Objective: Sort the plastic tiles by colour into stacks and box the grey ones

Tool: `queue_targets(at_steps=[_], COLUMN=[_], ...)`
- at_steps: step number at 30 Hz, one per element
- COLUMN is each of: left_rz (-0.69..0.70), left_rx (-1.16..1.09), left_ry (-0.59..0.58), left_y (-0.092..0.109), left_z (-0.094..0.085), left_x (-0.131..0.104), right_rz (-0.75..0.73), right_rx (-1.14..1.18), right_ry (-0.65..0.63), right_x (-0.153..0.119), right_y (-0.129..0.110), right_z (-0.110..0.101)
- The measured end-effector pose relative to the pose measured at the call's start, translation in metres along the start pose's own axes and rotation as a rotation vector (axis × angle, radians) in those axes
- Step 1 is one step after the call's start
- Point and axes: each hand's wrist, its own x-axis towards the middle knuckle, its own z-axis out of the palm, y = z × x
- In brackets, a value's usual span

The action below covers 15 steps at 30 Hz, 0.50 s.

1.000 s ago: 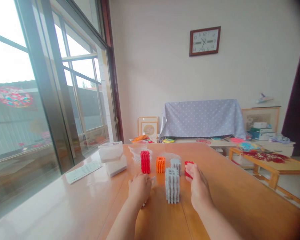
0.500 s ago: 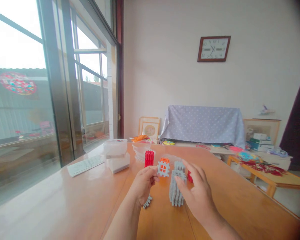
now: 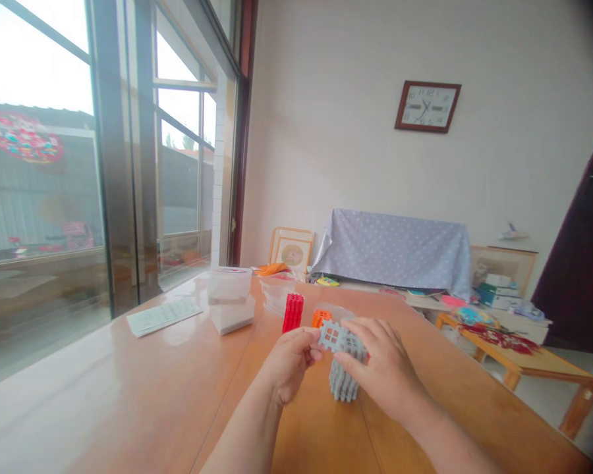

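Between its thumb and fingers, my left hand (image 3: 294,362) pinches a grey window-patterned square piece (image 3: 331,336), held upright. Just right of that piece, my right hand (image 3: 378,362) curves its thumb and fingers around the upper part of a grey stack (image 3: 344,378); whether it grips the top pieces is hard to tell. The stack of interlocking grey pieces stands on the wooden table (image 3: 247,421). Behind my left hand stands a red stack (image 3: 293,312), and an orange stack (image 3: 321,318) is partly hidden by the grey piece.
Clear plastic boxes (image 3: 231,313) are piled at the left, beside a paper sheet (image 3: 164,316). Clear containers (image 3: 275,295) sit behind the red stack. A low wooden side table (image 3: 548,365) with a dark red item stands beyond the right edge.
My left hand has brought the grey piece right, up against the grey stack's top. The fingers of my right hand have closed in toward the stack. The view has shifted slightly.
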Motion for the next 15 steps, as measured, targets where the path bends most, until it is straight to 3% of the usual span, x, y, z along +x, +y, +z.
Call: queue_targets(at_steps=[4,10,15], left_rz=[-0.022,-0.025,-0.033], left_rx=[0.018,0.033,0.058], left_ry=[-0.02,0.114,0.164], left_y=[0.002,0.002,-0.001], left_z=[0.002,-0.003,-0.011], left_x=[-0.001,0.006,0.012], right_rz=[0.116,0.392,0.469], right_rx=[0.243,0.627,0.732], right_ry=[-0.006,-0.159,-0.263], right_x=[0.002,-0.001,-0.006], right_y=[0.021,0.064,0.071], right_z=[0.001,-0.006,-0.014])
